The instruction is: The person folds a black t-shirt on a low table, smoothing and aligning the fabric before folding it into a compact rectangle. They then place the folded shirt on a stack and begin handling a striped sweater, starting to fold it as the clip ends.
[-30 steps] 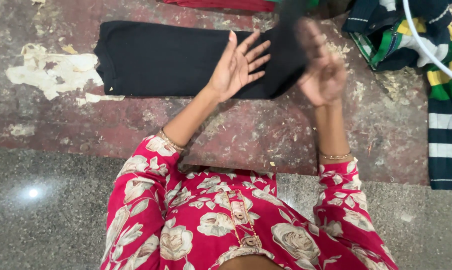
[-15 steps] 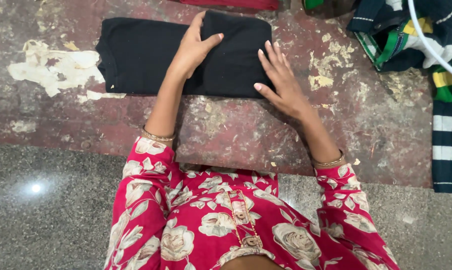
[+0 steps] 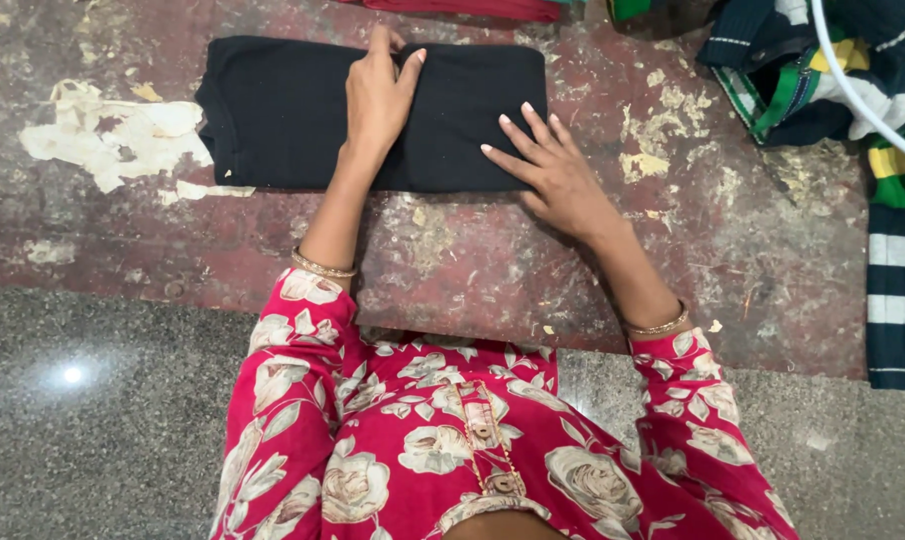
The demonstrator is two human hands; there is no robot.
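Hands flat and spread, left hand [image 3: 378, 95] and right hand [image 3: 553, 175] pressing folded black garment [image 3: 273, 115] beside white paint patch [image 3: 113, 140], gripping nothing; uneven pressure likely to shift the folded layers askew.

Folded black knit fabric garment [image 3: 283, 115], rectangular, lying flat.
Right half doubled over, under left hand's [image 3: 378, 95] palm; near right edge beneath right hand's [image 3: 553, 175] fingertips.
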